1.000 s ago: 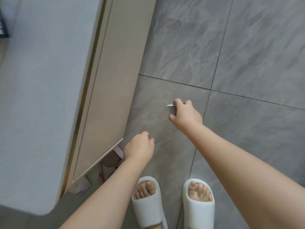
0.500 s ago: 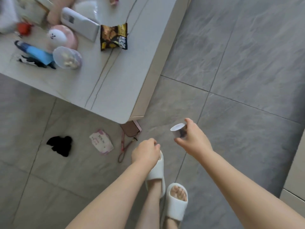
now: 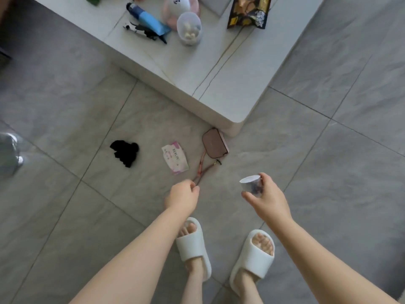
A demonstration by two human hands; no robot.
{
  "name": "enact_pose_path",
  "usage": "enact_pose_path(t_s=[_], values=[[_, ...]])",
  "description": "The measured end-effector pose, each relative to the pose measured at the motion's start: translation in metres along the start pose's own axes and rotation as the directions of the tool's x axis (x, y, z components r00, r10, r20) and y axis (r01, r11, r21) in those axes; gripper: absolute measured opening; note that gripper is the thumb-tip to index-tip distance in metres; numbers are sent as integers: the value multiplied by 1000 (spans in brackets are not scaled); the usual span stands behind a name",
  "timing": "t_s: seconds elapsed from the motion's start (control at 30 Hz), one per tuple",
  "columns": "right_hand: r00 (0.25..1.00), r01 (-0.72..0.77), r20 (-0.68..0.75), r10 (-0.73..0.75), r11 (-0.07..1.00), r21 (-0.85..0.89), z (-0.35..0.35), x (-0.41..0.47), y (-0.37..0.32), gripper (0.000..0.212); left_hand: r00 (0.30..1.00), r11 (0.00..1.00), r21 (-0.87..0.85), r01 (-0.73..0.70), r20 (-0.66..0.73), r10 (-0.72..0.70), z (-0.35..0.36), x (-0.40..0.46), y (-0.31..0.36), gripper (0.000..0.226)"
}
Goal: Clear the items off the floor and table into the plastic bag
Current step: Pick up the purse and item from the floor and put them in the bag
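My right hand (image 3: 270, 201) grips a small white cup-like container (image 3: 250, 184) with something dark on its side, held over the floor. My left hand (image 3: 182, 196) is curled in a fist with nothing visible in it, just below the strap end of a pink pouch (image 3: 214, 143). A black cloth (image 3: 125, 152) and a pink-white wipes pack (image 3: 175, 157) lie on the floor tiles. On the white table (image 3: 230, 95) are a blue tube (image 3: 147, 19), a black-white clip (image 3: 143, 31), a clear tub (image 3: 189, 28), a snack bag (image 3: 247, 12) and a pink plush (image 3: 180, 6).
A shiny translucent thing (image 3: 9, 155) shows at the left edge; I cannot tell if it is the plastic bag. My feet in white slippers (image 3: 192, 244) stand on the grey tiles below my hands. The table corner juts out near the pouch.
The view swung from the table's side to the floor items and table top. My right hand came up holding the small white container. The left fist stayed curled.
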State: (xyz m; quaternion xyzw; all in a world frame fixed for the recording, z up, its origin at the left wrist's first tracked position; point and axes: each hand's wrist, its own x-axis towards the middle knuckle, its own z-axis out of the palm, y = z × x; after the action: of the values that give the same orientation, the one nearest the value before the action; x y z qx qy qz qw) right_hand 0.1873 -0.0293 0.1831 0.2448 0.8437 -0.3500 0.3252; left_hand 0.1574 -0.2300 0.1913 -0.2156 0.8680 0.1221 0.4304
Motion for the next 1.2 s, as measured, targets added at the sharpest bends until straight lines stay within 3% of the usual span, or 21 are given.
enact_pose_path(t_s=[0.23,0.4,0.57,0.8,0.87,0.93,1.03,1.07,1.13,1.2], values=[[997,-51,49,53,997,-50,99,66,27,46,998,998,32,-47,-29,48,58,103,-21,34],[997,-53,-59,48,995,-85,154,118,45,35,993,994,100,-42,-103,52,97,170,-21,35],[974,-67,-226,33,987,-143,174,161,66,32,974,996,61,-64,-213,76,122,219,-11,28],[965,-49,-261,11,989,-139,182,176,80,38,946,998,-26,-59,-322,48,134,245,-7,20],[965,-44,-263,8,990,-134,182,175,79,37,929,978,-191,-89,-370,12,132,246,-5,20],[966,-50,-259,19,992,-114,180,173,77,37,917,892,-445,-83,-385,-107,122,246,5,24],[967,-71,-250,42,992,-108,176,173,73,36,958,707,-706,-44,-231,-172,109,258,30,32],[969,-74,-243,44,991,-114,175,174,72,36,974,664,-748,-29,-169,-148,106,263,38,39],[974,-70,-225,39,989,-132,173,175,71,35,990,675,-738,-3,-98,-103,106,265,51,52],[977,-62,-211,27,985,-161,170,174,68,35,989,709,-705,1,-105,-106,107,266,55,47]])
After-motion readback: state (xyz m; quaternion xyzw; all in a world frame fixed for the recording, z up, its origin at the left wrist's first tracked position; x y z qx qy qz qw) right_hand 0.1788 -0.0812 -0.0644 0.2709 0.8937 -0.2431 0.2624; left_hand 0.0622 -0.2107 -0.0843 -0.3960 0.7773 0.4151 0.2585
